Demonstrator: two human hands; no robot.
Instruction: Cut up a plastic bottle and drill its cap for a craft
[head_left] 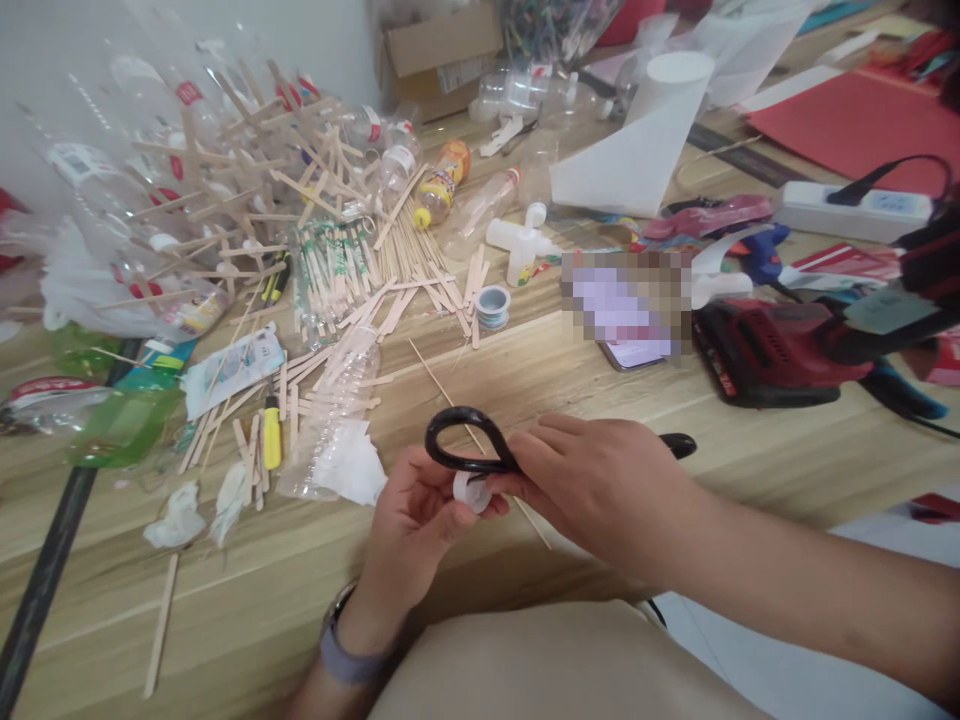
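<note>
My left hand [416, 525] pinches a small white bottle cap [472, 491] between thumb and fingers, above the front of the table. My right hand [600, 480] is closed around a pair of black-handled scissors [466, 464]. One handle loop stands out to the left over the cap, and another black end shows beyond the right side of the hand. Most of the blades are hidden by my fingers; a dark tip appears to meet the cap. A thin bamboo skewer [435, 378] lies on the table behind and under my hands.
Wooden craft sticks and plastic bottles crowd the left and back. A clear bottle [337, 420], a yellow-handled tool [271, 432] and a wire spool [493, 307] lie nearby. On the right are a phone [637, 350], a red-black power tool [780, 350] and a power strip [855, 210].
</note>
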